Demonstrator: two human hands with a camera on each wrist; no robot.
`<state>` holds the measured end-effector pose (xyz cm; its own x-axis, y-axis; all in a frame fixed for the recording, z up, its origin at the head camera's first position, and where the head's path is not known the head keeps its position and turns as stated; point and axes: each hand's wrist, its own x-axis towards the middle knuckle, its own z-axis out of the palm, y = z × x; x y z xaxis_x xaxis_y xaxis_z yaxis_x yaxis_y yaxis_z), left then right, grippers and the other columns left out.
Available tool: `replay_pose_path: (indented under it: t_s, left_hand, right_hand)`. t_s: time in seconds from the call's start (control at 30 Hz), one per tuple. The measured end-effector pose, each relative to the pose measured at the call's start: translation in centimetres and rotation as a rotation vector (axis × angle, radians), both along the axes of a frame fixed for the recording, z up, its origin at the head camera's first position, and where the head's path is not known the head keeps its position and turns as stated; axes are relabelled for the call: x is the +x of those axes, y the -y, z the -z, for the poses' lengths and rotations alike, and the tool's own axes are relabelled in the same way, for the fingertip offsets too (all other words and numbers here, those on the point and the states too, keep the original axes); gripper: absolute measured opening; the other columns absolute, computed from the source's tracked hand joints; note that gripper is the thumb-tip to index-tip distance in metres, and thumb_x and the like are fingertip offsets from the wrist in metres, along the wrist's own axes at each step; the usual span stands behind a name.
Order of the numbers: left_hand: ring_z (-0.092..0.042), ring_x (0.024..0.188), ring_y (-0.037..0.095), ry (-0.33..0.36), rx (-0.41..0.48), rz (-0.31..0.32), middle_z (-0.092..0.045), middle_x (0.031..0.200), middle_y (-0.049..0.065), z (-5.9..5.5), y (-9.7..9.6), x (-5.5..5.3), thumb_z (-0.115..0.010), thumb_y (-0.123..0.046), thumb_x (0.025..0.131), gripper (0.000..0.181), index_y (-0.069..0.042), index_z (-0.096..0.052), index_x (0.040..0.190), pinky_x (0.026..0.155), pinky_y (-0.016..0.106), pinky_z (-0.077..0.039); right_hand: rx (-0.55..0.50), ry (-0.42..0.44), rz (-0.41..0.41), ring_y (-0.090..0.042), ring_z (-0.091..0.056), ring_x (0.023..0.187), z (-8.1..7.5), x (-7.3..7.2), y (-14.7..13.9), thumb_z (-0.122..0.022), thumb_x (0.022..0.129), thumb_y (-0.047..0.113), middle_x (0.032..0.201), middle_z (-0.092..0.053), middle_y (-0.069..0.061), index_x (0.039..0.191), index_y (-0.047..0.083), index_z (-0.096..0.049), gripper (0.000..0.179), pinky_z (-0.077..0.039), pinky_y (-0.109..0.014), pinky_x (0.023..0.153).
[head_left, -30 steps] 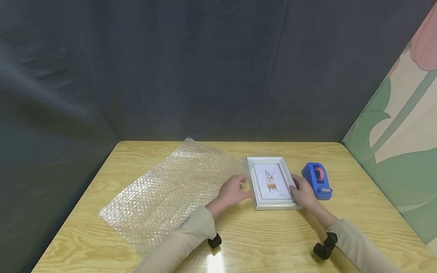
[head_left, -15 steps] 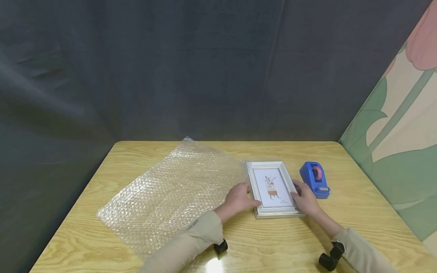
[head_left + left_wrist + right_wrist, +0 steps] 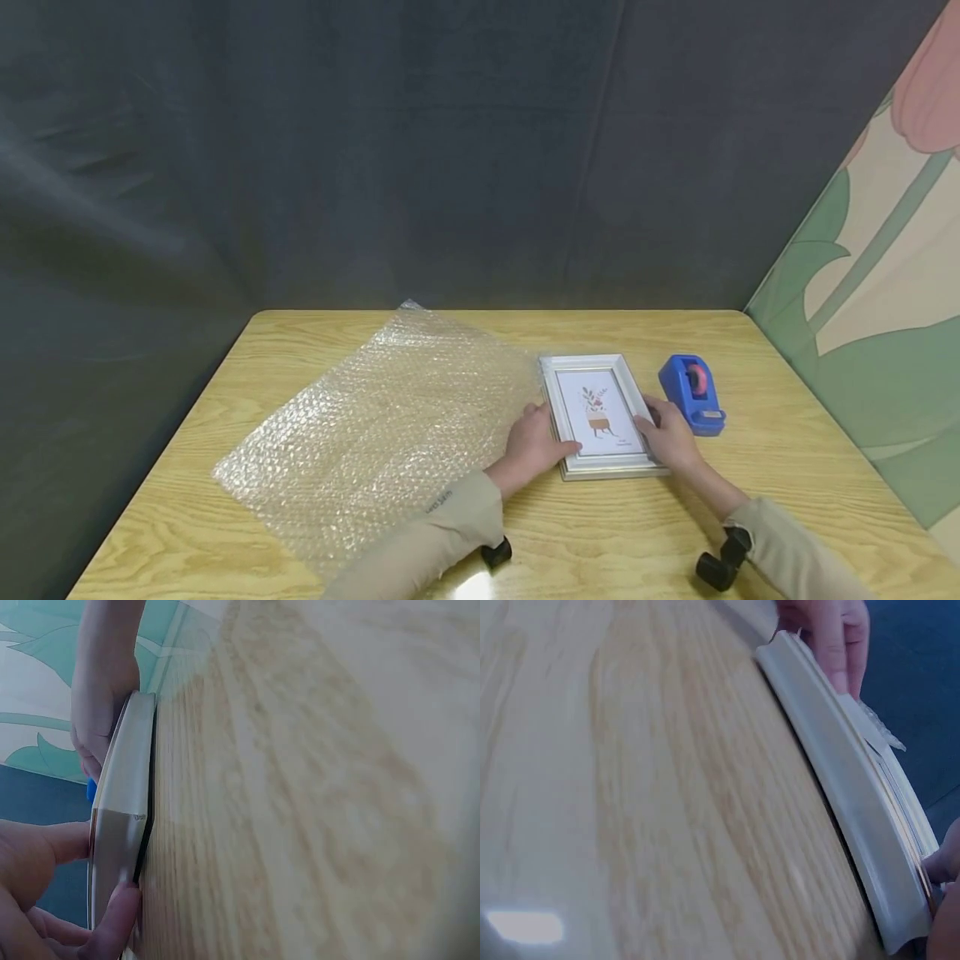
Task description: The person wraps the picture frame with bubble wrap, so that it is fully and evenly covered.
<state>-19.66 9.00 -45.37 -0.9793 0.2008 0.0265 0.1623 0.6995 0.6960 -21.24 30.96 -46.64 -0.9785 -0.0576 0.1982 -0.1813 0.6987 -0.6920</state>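
Note:
A white picture frame [image 3: 600, 400] with a drawing of a potted plant lies face up on the wooden table, right of centre in the head view. My left hand [image 3: 535, 442] grips its left edge, thumb over the face and fingers against the side. On the opposite edge my right hand [image 3: 671, 437] holds the frame, its thumb on top; its other fingers are mostly hidden. The left wrist view shows the left hand [image 3: 52, 900] pinching the frame's side [image 3: 116, 847] near a corner. A clear sheet of bubble wrap [image 3: 390, 408] spreads to the left, reaching the frame's left side.
Just beyond the right hand stands a blue tape dispenser [image 3: 680, 385] with a pinkish roll. The table [image 3: 780, 467] ends at a dark curtain [image 3: 480, 167] behind, and a flower-patterned wall [image 3: 885, 317] rises on the right.
The picture frame has come slightly nearer to me. My left hand, earlier at its left edge with fingers spread, now has its thumb over the face. The right hand keeps its hold.

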Motion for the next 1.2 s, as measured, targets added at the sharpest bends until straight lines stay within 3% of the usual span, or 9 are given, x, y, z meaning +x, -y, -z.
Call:
replay_pose_path:
  t_s: [0.27, 0.37, 0.47, 0.53, 0.73, 0.83, 1.0, 1.07, 1.2]
  left_hand:
    - [-0.052, 0.086, 0.019, 0.061, 0.106, 0.021, -0.049, 0.102, 0.008, 0.2, -0.6, 0.3, -0.080, -0.020, 0.067, 0.071, -0.006, -0.046, 0.128, 0.078, 0.028, -0.047]
    - [-0.049, 0.087, 0.018, 0.058, 0.123, 0.040, -0.048, 0.104, 0.008, 0.2, -0.8, 0.4, -0.077, -0.014, 0.069, 0.069, -0.003, -0.043, 0.129, 0.078, 0.028, -0.046]
    - [-0.048, 0.093, 0.019, 0.045, 0.121, 0.057, -0.050, 0.108, 0.011, 0.1, -1.0, 0.5, -0.072, -0.006, 0.069, 0.068, 0.001, -0.040, 0.129, 0.081, 0.029, -0.045]
    - [-0.049, 0.097, 0.021, 0.044, 0.113, 0.060, -0.050, 0.111, 0.013, -0.1, -1.2, 0.6, -0.069, -0.002, 0.069, 0.068, 0.002, -0.039, 0.129, 0.084, 0.031, -0.045]
    - [-0.051, 0.097, 0.025, 0.107, 0.100, 0.047, -0.048, 0.116, 0.015, -0.4, -1.4, 0.7, -0.066, -0.002, 0.069, 0.071, 0.002, -0.033, 0.132, 0.087, 0.034, -0.045]
    - [-0.051, 0.095, 0.024, 0.100, 0.086, 0.069, -0.047, 0.117, 0.015, -0.9, -1.3, 0.7, -0.066, -0.002, 0.069, 0.070, 0.001, -0.033, 0.132, 0.086, 0.033, -0.046]
    - [-0.050, 0.104, 0.022, 0.029, 0.089, 0.117, -0.048, 0.121, 0.013, -2.5, -0.8, 0.5, -0.067, -0.001, 0.069, 0.072, -0.002, -0.034, 0.134, 0.089, 0.032, -0.045]
    - [-0.048, 0.109, 0.023, 0.020, 0.111, 0.117, -0.048, 0.124, 0.013, -3.2, -0.3, 0.3, -0.067, 0.000, 0.069, 0.074, -0.003, -0.033, 0.135, 0.093, 0.033, -0.043]
    - [-0.046, 0.115, 0.026, 0.020, 0.170, 0.097, -0.046, 0.128, 0.015, -4.1, 1.4, 0.0, -0.068, 0.001, 0.068, 0.077, -0.002, -0.032, 0.136, 0.098, 0.035, -0.039]
  right_hand:
    - [-0.104, 0.070, 0.075, -0.045, -0.045, 0.110, -0.3, 0.9, -0.2, -0.046, 0.087, -0.006, 0.118, -0.045, -0.039, 0.124, -0.019, -0.038, 0.041, -0.036, -0.049, 0.095]
    - [-0.152, 0.060, 0.099, -0.043, -0.049, 0.106, -0.4, 1.4, -0.2, -0.046, 0.087, -0.006, 0.116, -0.048, -0.037, 0.124, -0.019, -0.039, 0.040, -0.042, -0.026, 0.088]
    - [-0.202, 0.043, 0.124, -0.043, -0.049, 0.105, -0.5, 1.8, -0.1, -0.046, 0.086, -0.007, 0.115, -0.048, -0.037, 0.123, -0.020, -0.040, 0.040, -0.034, -0.004, 0.077]
    - [-0.230, 0.026, 0.149, -0.043, -0.049, 0.104, -0.5, 2.0, -0.1, -0.046, 0.085, -0.008, 0.115, -0.048, -0.037, 0.122, -0.020, -0.040, 0.040, -0.029, 0.002, 0.072]
    - [-0.255, -0.013, 0.209, -0.044, -0.049, 0.103, -1.2, 2.8, 0.4, -0.046, 0.084, -0.010, 0.114, -0.048, -0.037, 0.121, -0.021, -0.041, 0.039, -0.028, 0.004, 0.069]
    - [-0.258, -0.031, 0.222, -0.043, -0.050, 0.101, -1.7, 3.2, 0.5, -0.046, 0.083, -0.011, 0.113, -0.048, -0.037, 0.121, -0.022, -0.041, 0.040, -0.029, 0.004, 0.067]
    - [-0.266, -0.058, 0.236, -0.010, -0.054, 0.091, -2.8, 3.3, 0.8, -0.047, 0.083, -0.010, 0.111, -0.053, -0.034, 0.122, -0.018, -0.043, 0.040, -0.036, 0.001, 0.067]
    - [-0.277, -0.051, 0.227, -0.006, -0.051, 0.090, -3.3, 3.1, 1.2, -0.047, 0.084, -0.009, 0.113, -0.053, -0.032, 0.124, -0.017, -0.043, 0.041, -0.038, -0.001, 0.067]
    - [-0.319, -0.019, 0.186, -0.024, -0.049, 0.101, -4.6, 2.4, 2.4, -0.047, 0.085, -0.008, 0.117, -0.051, -0.031, 0.126, -0.016, -0.040, 0.042, -0.038, -0.001, 0.068]
